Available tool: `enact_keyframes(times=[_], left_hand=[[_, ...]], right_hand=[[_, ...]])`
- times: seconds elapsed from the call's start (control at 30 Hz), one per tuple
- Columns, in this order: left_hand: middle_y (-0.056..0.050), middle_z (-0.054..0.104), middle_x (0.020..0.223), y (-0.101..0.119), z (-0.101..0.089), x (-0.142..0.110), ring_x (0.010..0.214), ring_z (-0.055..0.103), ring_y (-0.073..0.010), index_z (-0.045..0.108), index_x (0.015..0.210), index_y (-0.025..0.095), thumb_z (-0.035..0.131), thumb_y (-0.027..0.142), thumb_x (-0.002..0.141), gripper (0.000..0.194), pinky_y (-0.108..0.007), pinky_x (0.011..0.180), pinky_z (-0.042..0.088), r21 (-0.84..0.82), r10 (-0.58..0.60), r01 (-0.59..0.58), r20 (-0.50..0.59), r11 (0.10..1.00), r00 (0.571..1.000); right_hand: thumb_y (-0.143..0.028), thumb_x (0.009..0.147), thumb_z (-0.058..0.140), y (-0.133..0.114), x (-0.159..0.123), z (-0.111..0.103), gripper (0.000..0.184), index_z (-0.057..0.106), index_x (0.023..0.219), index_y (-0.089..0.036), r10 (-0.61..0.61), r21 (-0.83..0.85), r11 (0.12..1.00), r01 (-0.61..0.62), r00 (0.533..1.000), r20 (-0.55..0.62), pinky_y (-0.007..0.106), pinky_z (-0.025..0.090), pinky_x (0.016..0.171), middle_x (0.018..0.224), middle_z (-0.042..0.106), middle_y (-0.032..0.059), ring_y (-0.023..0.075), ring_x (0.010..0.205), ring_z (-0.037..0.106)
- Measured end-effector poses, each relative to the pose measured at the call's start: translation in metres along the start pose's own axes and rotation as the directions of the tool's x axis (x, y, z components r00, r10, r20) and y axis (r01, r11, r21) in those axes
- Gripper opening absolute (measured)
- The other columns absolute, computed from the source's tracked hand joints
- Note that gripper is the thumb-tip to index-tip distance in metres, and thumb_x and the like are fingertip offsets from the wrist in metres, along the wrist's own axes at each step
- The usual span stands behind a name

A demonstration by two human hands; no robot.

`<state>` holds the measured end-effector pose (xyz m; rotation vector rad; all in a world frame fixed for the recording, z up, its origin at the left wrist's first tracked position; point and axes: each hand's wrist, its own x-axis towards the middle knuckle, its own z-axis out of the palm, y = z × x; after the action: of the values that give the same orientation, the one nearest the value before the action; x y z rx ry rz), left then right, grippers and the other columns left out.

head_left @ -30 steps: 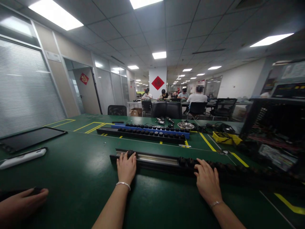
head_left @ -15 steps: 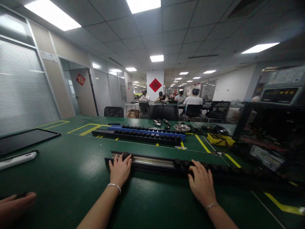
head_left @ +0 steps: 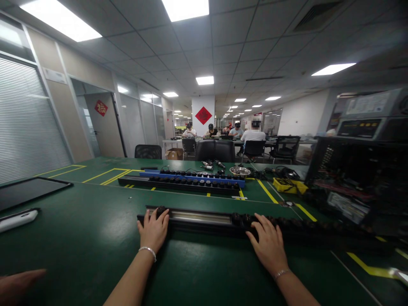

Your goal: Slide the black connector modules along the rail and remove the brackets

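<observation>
In the head view a long black rail (head_left: 200,229) with a bare metal channel lies across the table before me. My left hand (head_left: 153,233) is near the rail's left end, its fingers closed about a small black round piece (head_left: 161,211) in the channel. Farther right, my right hand (head_left: 267,243) rests with spread fingers over the rail, touching a row of similar black round pieces (head_left: 240,219). The row runs on to the right into shadow. My right fingers partly cover the pieces beneath them.
Behind are a blue rail (head_left: 188,175) and another black rail (head_left: 178,183), both bearing pieces. A metal bowl (head_left: 239,171), a yellow tray (head_left: 289,185) and an open computer case (head_left: 347,178) stand to the right. Another person's hand (head_left: 21,285) is at lower left.
The view has shifted slightly, moving most things left. Both hands keep their places on the rail. The other person's hand at lower left has lowered and lost sight of its dark piece.
</observation>
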<state>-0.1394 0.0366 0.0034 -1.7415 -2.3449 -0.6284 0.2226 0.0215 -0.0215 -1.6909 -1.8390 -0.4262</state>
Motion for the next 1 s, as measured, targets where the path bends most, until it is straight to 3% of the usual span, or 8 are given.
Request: enact_keyframes(times=[0.27, 0.7, 1.0], left_hand=[[-0.004, 0.045, 0.137, -0.013, 0.005, 0.007, 0.131, 0.023, -0.0392, 0.052, 0.124, 0.038, 0.03, 0.043, 0.089, 0.042, -0.063, 0.1, 0.021, -0.017, -0.066, 0.065, -0.023, 0.998, 0.998], [-0.002, 0.04, 0.141, -0.028, 0.004, 0.016, 0.133, 0.012, -0.0444, 0.05, 0.125, 0.04, 0.02, 0.05, 0.088, 0.049, -0.072, 0.095, 0.013, -0.126, -0.187, 0.189, 0.028, 0.974, 0.982], [-0.005, 0.044, 0.137, -0.03, 0.0, 0.016, 0.125, 0.032, -0.0388, 0.051, 0.124, 0.039, 0.021, 0.048, 0.088, 0.048, -0.063, 0.096, 0.026, -0.079, -0.172, 0.174, 0.032, 0.982, 0.985]], right_hand=[[-0.038, 0.084, 0.043, -0.002, 0.001, -0.003, 0.024, 0.059, 0.094, -0.023, 0.001, -0.003, 1.0, -0.001, 1.0, 0.009, 0.055, 0.022, 0.103, 0.131, 0.049, 0.0065, 0.0252, 0.127, 0.035], [-0.038, 0.084, 0.041, -0.003, 0.001, -0.002, 0.024, 0.058, 0.093, -0.023, -0.004, 0.002, 1.0, 0.004, 1.0, 0.009, 0.055, 0.021, 0.103, 0.131, 0.048, 0.0063, 0.0253, 0.126, 0.035], [-0.035, 0.084, 0.042, -0.002, 0.001, 0.0, 0.021, 0.058, 0.092, -0.023, 0.016, 0.002, 1.0, -0.016, 1.0, 0.025, 0.056, 0.02, 0.104, 0.131, 0.048, 0.0056, 0.0252, 0.127, 0.034]])
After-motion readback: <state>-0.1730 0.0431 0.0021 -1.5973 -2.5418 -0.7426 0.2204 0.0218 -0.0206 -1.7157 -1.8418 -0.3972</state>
